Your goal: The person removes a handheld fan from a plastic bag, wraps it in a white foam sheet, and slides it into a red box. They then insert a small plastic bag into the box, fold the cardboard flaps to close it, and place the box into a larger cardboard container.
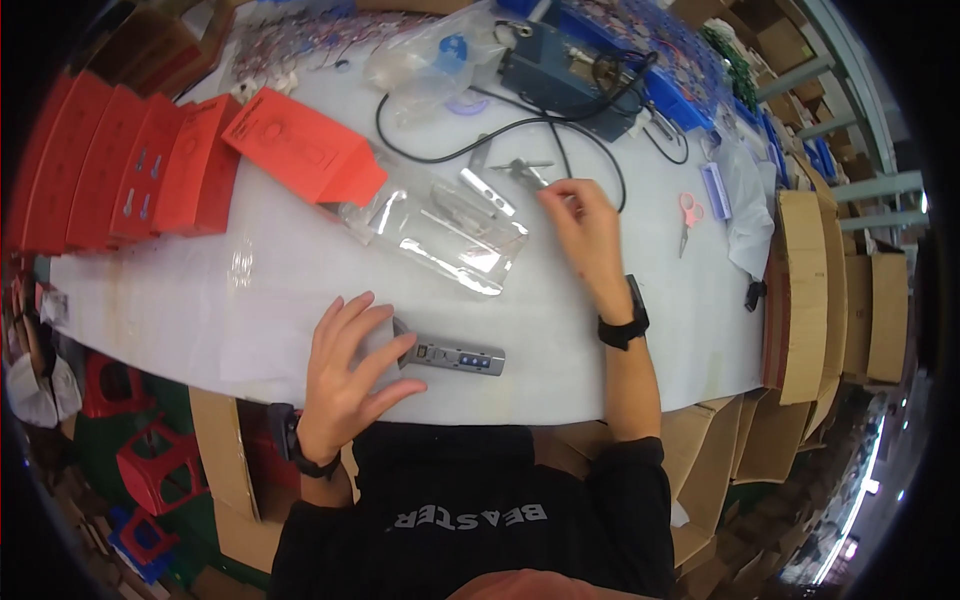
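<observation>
My left hand [350, 360] has its fingers spread beside a grey handheld device [462, 358], close to its rounded end. The device lies on the table near the front edge, with small blue parts showing in its face. Farther off to the right, my right hand [588, 228] is closed in a pinch at one end of a small grey T-shaped piece [524, 170]. Its fingertips are partly hidden, and I cannot tell the kind of piece. Just left of it, a narrow silver part [487, 192] rests by a clear plastic tray [440, 235].
Red boxes [150, 170] stand at the left, and one red box [300, 140] lies with its flap raised. A dark blue-grey machine [565, 80] with a black cable [440, 158] sits at the back. Pink scissors [689, 215] lie right; cardboard boxes [800, 295] stand beyond the table.
</observation>
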Available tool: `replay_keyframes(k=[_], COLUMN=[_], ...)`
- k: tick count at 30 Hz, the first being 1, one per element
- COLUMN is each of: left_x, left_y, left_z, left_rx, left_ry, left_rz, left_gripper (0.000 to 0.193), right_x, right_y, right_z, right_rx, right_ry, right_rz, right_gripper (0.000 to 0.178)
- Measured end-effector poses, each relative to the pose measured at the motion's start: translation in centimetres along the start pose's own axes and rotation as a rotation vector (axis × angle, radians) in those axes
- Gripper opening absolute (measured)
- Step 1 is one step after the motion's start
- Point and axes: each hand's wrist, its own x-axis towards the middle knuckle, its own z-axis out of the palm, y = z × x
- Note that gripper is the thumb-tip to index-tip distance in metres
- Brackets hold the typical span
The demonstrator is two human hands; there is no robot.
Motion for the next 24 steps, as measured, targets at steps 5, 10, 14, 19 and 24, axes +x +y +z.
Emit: replay_keyframes(k=[5,10,14,19,24], left_x=[-1.4,-1.6,-1.8,-2.6,-2.1], left_y=[-1.3,-1.9,-2.1,-2.4,-2.3], left_z=[2.9,4.0,4.4,5.0,4.9], left_rx=[-0.082,-0.129,-0.119,-0.179,-0.267], left_ry=[0.132,0.210,0.249,0.221,0.212], left_rz=[-0.056,-0.020,0.004,-0.077,-0.136], left_gripper=[0.049,0.047,0.049,0.061,0.065], right_x=[0.4,0.1,-0.8,-5.9,-8.8], right_y=[0.6,2.0,-2.0,-9.2,-9.9], right_z=[-1.7,-2.6,-4.3,-4.5,-1.6], right_rx=[0.197,0.140,0.290,0.490,0.389], right_ry=[0.003,-0.152,-0.130,-0.488,-0.767], right_rz=[0.212,0.283,0.358,0.415,0.340], right_gripper=[0.017,0.016,0.016,0.020,0.022])
